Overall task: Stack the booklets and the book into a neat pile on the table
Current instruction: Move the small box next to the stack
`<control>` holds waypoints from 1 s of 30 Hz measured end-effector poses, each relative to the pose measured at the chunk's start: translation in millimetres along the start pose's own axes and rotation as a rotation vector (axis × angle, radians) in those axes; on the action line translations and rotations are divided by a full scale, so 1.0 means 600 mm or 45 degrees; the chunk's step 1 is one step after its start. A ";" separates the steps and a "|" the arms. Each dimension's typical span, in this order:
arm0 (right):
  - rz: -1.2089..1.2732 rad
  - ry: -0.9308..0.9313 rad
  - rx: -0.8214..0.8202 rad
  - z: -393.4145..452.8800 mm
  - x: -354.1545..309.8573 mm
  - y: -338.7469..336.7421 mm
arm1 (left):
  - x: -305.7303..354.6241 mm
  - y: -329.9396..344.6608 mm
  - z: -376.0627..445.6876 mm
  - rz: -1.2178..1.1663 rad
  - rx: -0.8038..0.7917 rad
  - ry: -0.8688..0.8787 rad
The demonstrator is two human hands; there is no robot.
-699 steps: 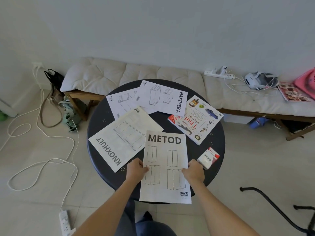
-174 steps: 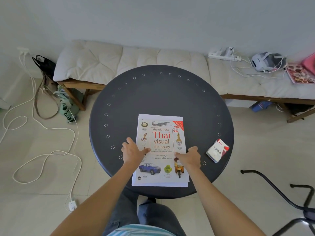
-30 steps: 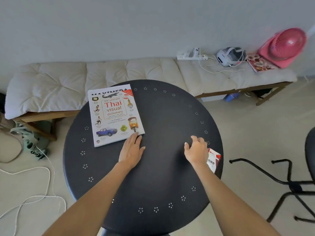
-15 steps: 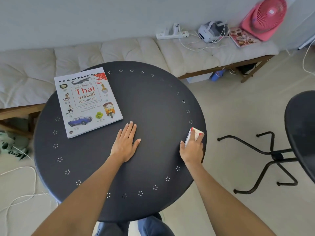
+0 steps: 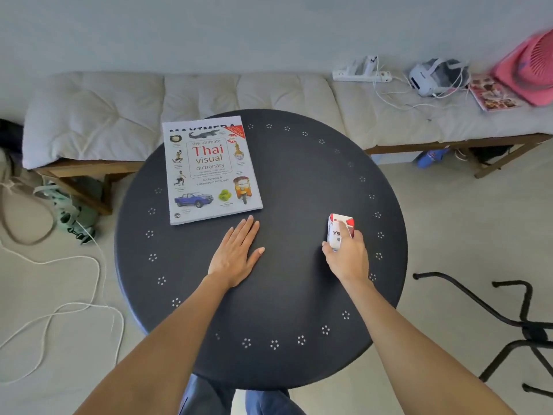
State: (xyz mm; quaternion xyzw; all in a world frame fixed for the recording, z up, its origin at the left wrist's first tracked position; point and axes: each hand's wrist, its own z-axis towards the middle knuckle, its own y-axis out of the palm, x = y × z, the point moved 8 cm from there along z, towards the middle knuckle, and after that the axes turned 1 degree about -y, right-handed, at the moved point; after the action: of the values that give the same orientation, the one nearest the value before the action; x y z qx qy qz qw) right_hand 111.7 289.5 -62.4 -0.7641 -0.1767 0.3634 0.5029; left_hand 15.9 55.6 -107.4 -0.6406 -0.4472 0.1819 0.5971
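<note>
Two hands over a round dark table (image 5: 287, 295): my left hand (image 5: 236, 254) lies flat on the bare tabletop, palm down, fingers (image 5: 247, 232) stretched out and close together, holding nothing. My right hand (image 5: 347, 259) is closed around a small red-and-white box (image 5: 339, 227), which stands upright near the table's right edge; my thumb and fingers wrap its lower part, and the letters "VE" show on the white face above my grip. Whether the box touches the tabletop I cannot tell.

At the far left of the table sits the pile: a book (image 5: 211, 169) titled "the ultimate Thai visual dictionary" lies face up on top, its near right corner just beyond my left fingertips, apart from them. Under its far edge peeks a strip of a white booklet (image 5: 197, 128) printed with the word "MAXIMERA"; the rest of what lies beneath is hidden by the cover.

Behind the table runs a wooden bench with a cream cushion (image 5: 209, 97). On its right end rest a white power strip (image 5: 362, 73), a white headset (image 5: 434, 77) tangled in cables, a magazine (image 5: 493, 92) and a pink fan (image 5: 532, 73). White cable (image 5: 74, 295) loops over the floor at left, and a black chair base (image 5: 508, 322) stands at right.
</note>
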 end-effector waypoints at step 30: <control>0.027 -0.217 0.060 0.251 -0.345 0.099 | -0.062 -0.015 -0.019 -0.039 0.200 -0.107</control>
State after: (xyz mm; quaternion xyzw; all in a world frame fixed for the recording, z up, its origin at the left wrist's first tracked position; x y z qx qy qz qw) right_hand -143.5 228.7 -71.9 -0.7201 -0.2022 0.4364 0.5001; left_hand 1.6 18.0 -107.7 -0.5767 -0.4660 0.2339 0.6289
